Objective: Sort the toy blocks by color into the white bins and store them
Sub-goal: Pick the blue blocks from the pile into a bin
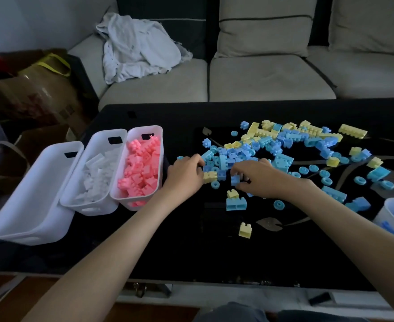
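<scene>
Blue and yellow toy blocks (284,145) lie scattered over the middle and right of the black table (191,240). My left hand (186,174) is at the pile's left edge, fingers curled round a yellow block (210,177). Close beside it, my right hand (256,176) pinches a small blue block (235,180) just above the table. Three white bins stand at the left: an empty bin (28,201), a bin of white blocks (93,180) and a bin of pink blocks (142,168). At the right edge, a fourth white bin (391,212) holds blue blocks.
A lone yellow block (245,230) and a blue block pair (236,204) lie nearer me. Behind the table is a beige sofa (261,75) with a crumpled white cloth (138,45). Cardboard boxes and bags (28,89) crowd the floor at the left.
</scene>
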